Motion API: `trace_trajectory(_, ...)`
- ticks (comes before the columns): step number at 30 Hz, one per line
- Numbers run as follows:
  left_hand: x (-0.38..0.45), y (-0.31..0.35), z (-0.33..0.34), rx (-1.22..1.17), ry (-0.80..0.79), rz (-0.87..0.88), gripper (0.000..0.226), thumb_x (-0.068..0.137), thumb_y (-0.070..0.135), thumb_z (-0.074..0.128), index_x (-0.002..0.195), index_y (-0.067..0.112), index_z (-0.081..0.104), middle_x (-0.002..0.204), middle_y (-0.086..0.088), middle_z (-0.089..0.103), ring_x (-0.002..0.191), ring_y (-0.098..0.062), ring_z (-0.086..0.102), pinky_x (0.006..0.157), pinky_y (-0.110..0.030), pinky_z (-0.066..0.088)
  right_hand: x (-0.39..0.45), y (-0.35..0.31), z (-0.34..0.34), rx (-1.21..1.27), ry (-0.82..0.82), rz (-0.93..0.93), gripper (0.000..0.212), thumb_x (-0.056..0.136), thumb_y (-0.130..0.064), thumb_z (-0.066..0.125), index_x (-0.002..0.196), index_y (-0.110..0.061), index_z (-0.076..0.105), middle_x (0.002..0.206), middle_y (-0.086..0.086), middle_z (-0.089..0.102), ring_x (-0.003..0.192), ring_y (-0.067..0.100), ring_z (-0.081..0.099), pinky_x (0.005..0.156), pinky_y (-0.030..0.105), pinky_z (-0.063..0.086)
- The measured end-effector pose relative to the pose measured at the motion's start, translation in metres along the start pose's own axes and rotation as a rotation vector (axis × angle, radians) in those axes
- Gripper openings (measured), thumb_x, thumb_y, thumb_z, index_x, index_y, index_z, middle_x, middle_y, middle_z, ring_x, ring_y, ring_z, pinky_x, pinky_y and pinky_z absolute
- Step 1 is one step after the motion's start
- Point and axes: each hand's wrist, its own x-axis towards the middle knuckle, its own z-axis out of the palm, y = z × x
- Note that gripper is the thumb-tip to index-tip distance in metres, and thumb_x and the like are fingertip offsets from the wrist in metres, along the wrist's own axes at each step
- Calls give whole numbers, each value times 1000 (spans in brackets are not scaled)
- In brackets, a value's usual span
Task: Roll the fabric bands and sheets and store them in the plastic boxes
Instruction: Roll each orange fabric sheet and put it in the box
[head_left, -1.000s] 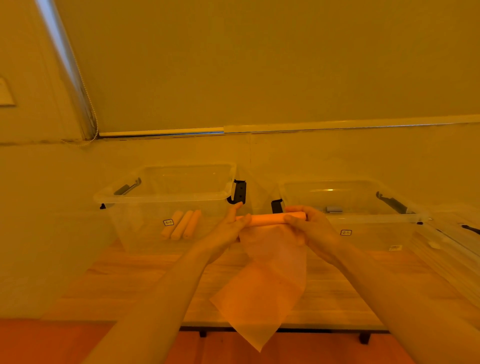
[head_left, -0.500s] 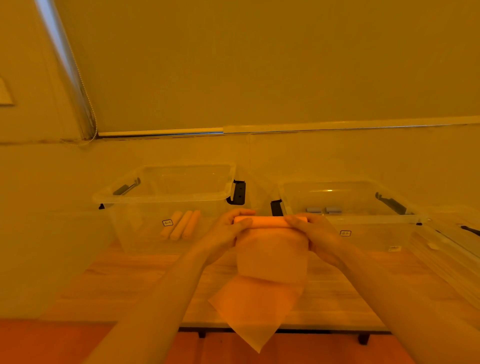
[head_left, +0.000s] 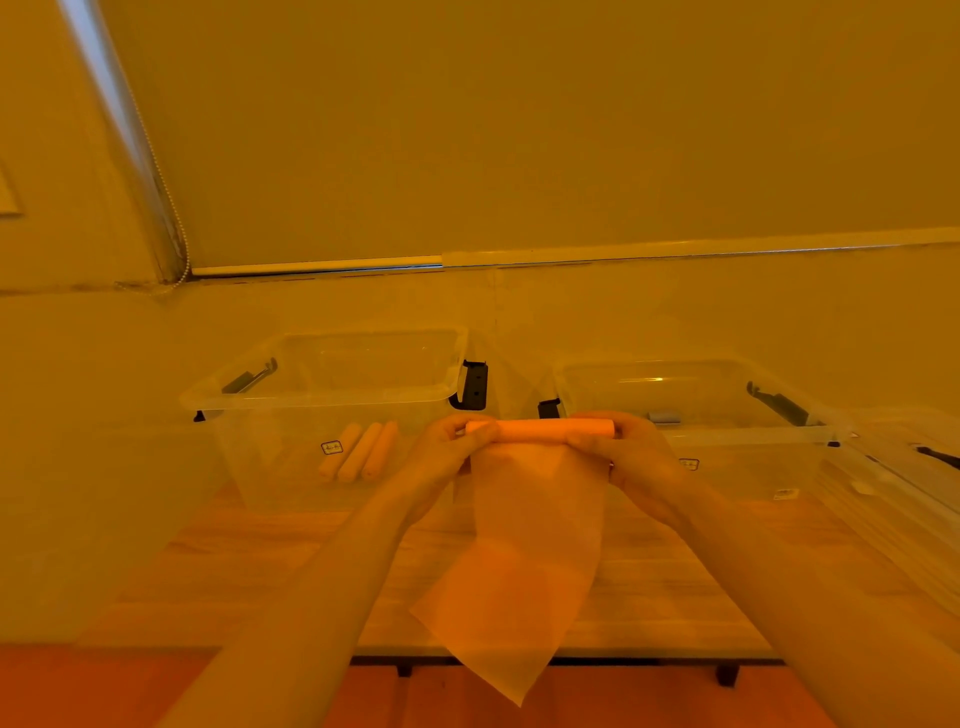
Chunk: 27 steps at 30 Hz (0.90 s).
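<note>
An orange fabric sheet (head_left: 524, 561) hangs in the air above the wooden table (head_left: 260, 545), its top rolled into a tight tube (head_left: 545, 429). My left hand (head_left: 452, 452) pinches the tube's left end and my right hand (head_left: 623, 457) grips its right end. The loose tail drops past the table's front edge. Behind on the left stands a clear plastic box (head_left: 322, 395) with three orange rolls (head_left: 358, 451) on its floor. A second clear box (head_left: 727, 415) stands on the right with small grey pieces (head_left: 665, 417) inside.
Black latches stick out from the boxes' ends (head_left: 474, 385). A clear lid (head_left: 893, 467) lies flat at the far right of the table. A wall and a drawn window blind (head_left: 519, 130) rise right behind the boxes. Orange floor shows below the table edge.
The rolled tube has grown thicker and the hanging tail shorter as both hands turned the roll. The hands stayed at about the same height in front of the boxes.
</note>
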Motion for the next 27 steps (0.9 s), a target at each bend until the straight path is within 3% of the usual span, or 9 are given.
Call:
trace_trajectory(4, -2, 1, 1, 1, 4, 33, 11, 90, 28, 61, 99, 34, 61, 115, 0, 59, 107, -19, 57, 95, -39, 50, 2, 1, -1, 28, -6, 57, 41, 82, -18, 71, 121, -11, 60, 116, 10, 60, 108, 29, 58, 89, 47, 54)
trace_trajectory(7, -1, -1, -1, 10, 9, 47, 12, 91, 27, 59, 101, 35, 60, 116, 1, 58, 108, -19, 55, 95, -38, 49, 1, -1, 1, 58, -18, 122, 30, 86, -29, 65, 109, -10, 65, 104, 10, 64, 96, 25, 62, 71, 36, 56)
trace_trajectory(9, 0, -2, -2, -3, 11, 49, 17, 91, 28, 60, 107, 31, 60, 118, 0, 58, 110, -20, 55, 96, -39, 50, 1, 0, 0, 20, -1, 100, 22, 89, -27, 63, 101, -10, 67, 97, 9, 65, 87, 22, 63, 61, 28, 53)
trace_trajectory(11, 2, -3, -2, -5, 27, 32, 31, 89, 28, 63, 119, 25, 58, 120, -1, 59, 111, -20, 56, 96, -39, 50, 3, 2, -1, -10, 4, 71, 22, 88, -23, 64, 105, -10, 68, 99, 8, 66, 88, 20, 64, 58, 23, 52)
trace_trajectory(13, 3, -4, -2, -8, 43, 8, 40, 87, 28, 65, 126, 20, 57, 120, -2, 60, 110, -20, 57, 94, -37, 50, 4, 2, -2, -9, 6, 57, 29, 86, -18, 68, 113, -9, 65, 103, 7, 65, 91, 19, 63, 58, 21, 53)
trace_trajectory(18, 2, -5, -3, -1, 39, -2, 40, 88, 31, 64, 125, 18, 58, 119, -4, 63, 107, -20, 60, 92, -36, 53, 5, 1, -4, 64, 16, 34, 33, 86, -12, 67, 118, -7, 61, 104, 9, 65, 92, 20, 64, 61, 22, 56)
trace_trajectory(24, -1, -2, -3, -28, 33, 58, 33, 90, 30, 60, 122, 21, 59, 117, -2, 63, 106, -17, 60, 87, -31, 53, 3, 3, 0, 14, 17, 69, 17, 88, -26, 66, 104, -22, 63, 106, 6, 63, 97, 23, 62, 66, 33, 56)
trace_trajectory(27, 0, -4, -3, -47, 37, 51, 31, 89, 29, 63, 119, 24, 60, 118, -2, 62, 108, -19, 59, 91, -35, 52, 2, 3, 1, 54, 25, 67, 20, 88, -28, 65, 106, -17, 65, 107, 8, 64, 96, 24, 62, 64, 32, 55)
